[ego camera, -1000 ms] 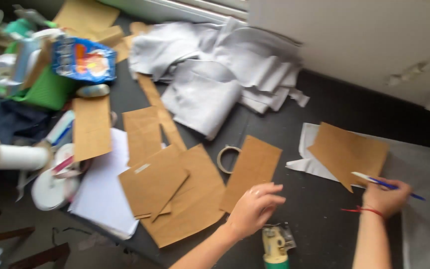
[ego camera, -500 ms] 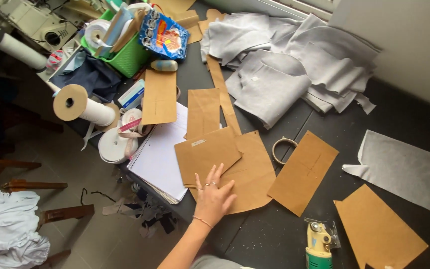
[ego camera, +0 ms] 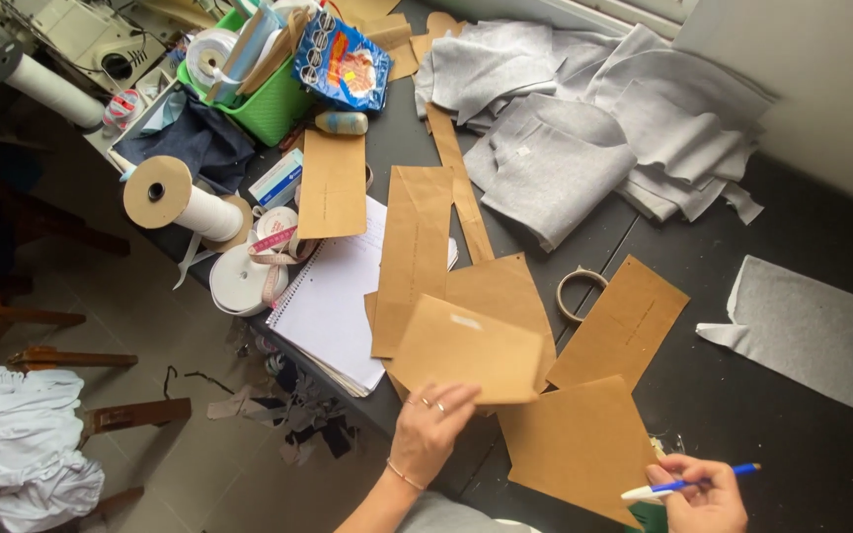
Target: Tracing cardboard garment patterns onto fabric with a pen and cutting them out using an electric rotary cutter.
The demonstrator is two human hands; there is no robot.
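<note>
- Since half a second ago, the left hand has lifted a brown paper piece off the stack.
- Left hand pinches that piece's near edge; right hand grips a blue pen.
- Sorting looks barely begun: several brown pieces lie loose beyond the left hand on the table.
- Another brown sheet lies between both hands.

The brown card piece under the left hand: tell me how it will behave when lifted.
The brown card piece looks thin and flat, so probably light and fairly stiff, bending slightly rather than drooping. It overlaps other brown pieces, so it may slide easily. The left hand grips its lower edge, which may sag the far corner.
</note>
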